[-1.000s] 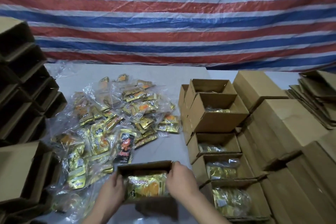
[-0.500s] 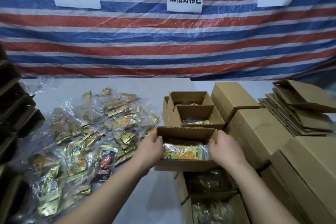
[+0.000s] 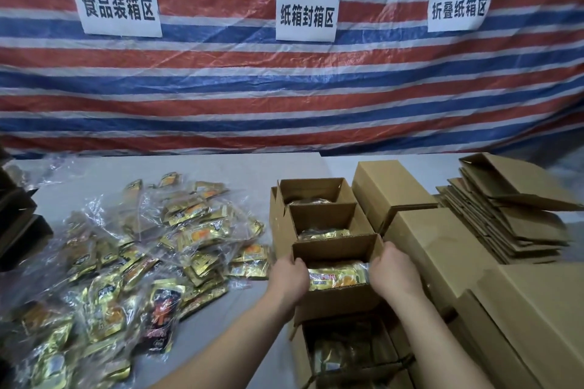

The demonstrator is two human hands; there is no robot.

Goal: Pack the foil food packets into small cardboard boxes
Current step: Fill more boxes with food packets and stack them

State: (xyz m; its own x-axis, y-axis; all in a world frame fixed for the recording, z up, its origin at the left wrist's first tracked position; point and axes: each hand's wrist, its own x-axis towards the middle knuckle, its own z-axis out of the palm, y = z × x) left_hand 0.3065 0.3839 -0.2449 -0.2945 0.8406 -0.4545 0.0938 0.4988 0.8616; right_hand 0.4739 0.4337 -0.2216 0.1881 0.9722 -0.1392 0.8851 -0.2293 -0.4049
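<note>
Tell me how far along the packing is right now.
Done: two open boxes behind hold packets, another sits filled below. In hand: left hand and right hand grip a filled box, adding it to the row. Left: a big packet pile on the table.

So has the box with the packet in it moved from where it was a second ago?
Yes. Both hands have carried the filled box away from the person and rightward, from the table by the packet pile into the row of open boxes.

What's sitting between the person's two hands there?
In the head view, an open cardboard box with a foil packet inside sits between the left hand and right hand, which grip its sides.
</note>
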